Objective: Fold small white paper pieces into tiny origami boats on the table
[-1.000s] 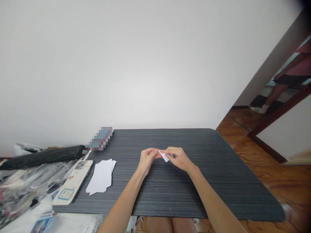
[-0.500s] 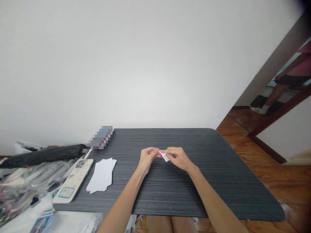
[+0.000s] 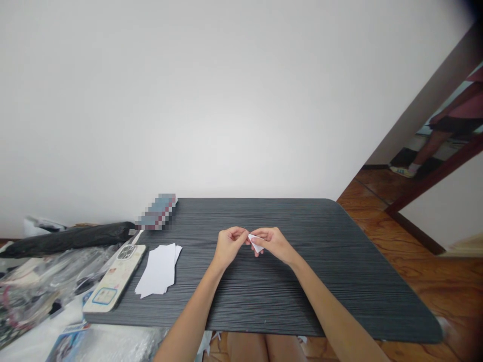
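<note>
Over the middle of the dark table (image 3: 309,301), a small folded piece of white paper (image 3: 256,244) is held between my two hands. My left hand (image 3: 229,246) pinches its left corner with thumb and forefinger. On the other side, my right hand (image 3: 274,244) grips the paper, the thumb on the near face and the fingers behind it. The paper shows a pointed, roughly triangular shape; its far side is hidden by my fingers. To the left lies a loose stack of white paper sheets (image 3: 158,269), untouched.
A phone in a pale case (image 3: 115,279) lies at the table's left edge, with a blurred-out object (image 3: 156,211) behind it. Plastic bags (image 3: 68,271) and a long black bundle (image 3: 71,239) are farther left. A person (image 3: 445,123) stands beyond the doorway at right.
My right fingers have shifted around the paper, the fingertips now showing below it. The paper has turned slightly and less of it hangs out. My left hand keeps its pinch.
</note>
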{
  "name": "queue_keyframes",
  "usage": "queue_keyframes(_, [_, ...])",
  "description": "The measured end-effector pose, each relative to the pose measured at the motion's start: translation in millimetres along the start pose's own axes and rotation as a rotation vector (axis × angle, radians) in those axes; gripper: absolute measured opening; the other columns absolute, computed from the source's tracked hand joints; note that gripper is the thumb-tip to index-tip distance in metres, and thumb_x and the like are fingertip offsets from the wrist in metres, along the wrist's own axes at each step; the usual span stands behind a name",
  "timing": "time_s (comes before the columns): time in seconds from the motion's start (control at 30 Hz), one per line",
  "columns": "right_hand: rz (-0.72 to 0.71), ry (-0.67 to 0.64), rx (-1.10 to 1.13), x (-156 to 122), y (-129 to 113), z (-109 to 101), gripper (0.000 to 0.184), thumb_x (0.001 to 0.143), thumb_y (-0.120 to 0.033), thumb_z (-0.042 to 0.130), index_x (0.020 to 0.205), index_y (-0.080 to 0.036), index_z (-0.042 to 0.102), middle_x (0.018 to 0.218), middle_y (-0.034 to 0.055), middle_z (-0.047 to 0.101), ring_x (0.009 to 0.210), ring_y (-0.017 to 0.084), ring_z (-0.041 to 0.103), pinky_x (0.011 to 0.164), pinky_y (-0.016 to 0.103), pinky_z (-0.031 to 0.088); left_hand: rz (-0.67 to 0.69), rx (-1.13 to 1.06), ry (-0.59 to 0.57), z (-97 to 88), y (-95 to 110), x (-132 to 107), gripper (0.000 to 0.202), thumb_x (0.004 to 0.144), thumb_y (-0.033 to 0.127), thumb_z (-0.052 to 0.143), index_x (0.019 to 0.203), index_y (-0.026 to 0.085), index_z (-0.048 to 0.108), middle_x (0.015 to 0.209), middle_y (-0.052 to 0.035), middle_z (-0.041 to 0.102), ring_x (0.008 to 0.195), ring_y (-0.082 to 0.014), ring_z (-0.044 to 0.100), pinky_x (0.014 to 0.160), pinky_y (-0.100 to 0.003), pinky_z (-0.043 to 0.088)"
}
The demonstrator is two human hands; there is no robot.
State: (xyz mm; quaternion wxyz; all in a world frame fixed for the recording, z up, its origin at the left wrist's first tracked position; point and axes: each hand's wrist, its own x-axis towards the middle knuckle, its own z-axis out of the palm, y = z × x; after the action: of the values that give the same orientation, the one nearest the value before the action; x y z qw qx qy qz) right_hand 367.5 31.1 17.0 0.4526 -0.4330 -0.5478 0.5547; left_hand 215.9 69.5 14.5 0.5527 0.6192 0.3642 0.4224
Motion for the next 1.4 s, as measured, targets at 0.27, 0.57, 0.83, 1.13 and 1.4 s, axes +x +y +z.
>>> queue_keyframes(0.27, [0.026,-0.026,0.1,1,2,-4,0.029,0.071,-0.034,0.06,0.086,-0.01,0.062,0.064,0.005,0.064,0.049,0.013,0.059,0.045,0.021,0.038,0.064,0.078,-0.031,-0.8,-2,-1,0.02,0.072,0.03,0.055,0.069,0.012,0.061,0.057,-0.0027,0.062,0.054,-0.0124,0.058,0.056,-0.022,0.047])
queue_keyframes(0.57, [0.024,-0.005,0.077,0,1,-4,0.028,0.068,-0.036,0.062,0.08,-0.01,0.061,0.063,0.0045,0.064,0.049,0.012,0.059,0.045,0.022,0.039,0.105,0.112,-0.045,0.5,-5,-2,0.02,0.075,0.03,0.053,0.072,0.011,0.061,0.06,-0.0029,0.062,0.056,-0.0123,0.059,0.058,-0.022,0.047])
queue_keyframes(0.83, [0.028,0.038,0.027,1,5,-5,0.027,0.067,-0.037,0.062,0.075,-0.011,0.06,0.062,0.0045,0.064,0.05,0.013,0.059,0.047,0.023,0.041,0.134,0.139,-0.034,2.4,-7,-2,0.021,0.076,0.029,0.051,0.074,0.011,0.061,0.062,-0.004,0.063,0.058,-0.0132,0.059,0.06,-0.023,0.048])
queue_keyframes(1.13, [-0.018,0.099,-0.032,3,9,-4,0.022,0.066,-0.033,0.062,0.073,-0.013,0.06,0.062,0.0039,0.065,0.054,0.015,0.06,0.053,0.026,0.046,0.1,0.162,-0.032,2.7,-13,2,0.015,0.073,0.026,0.055,0.073,0.012,0.06,0.064,-0.0035,0.062,0.058,-0.0123,0.058,0.06,-0.023,0.047])
queue_keyframes(1.4, [-0.032,0.125,-0.123,1,3,-8,0.024,0.066,-0.036,0.06,0.067,-0.012,0.063,0.06,0.0048,0.065,0.054,0.014,0.059,0.052,0.025,0.044,0.101,0.145,-0.042,3.2,-16,3,0.014,0.073,0.025,0.054,0.075,0.012,0.059,0.067,-0.0035,0.062,0.059,-0.0117,0.057,0.06,-0.022,0.046])
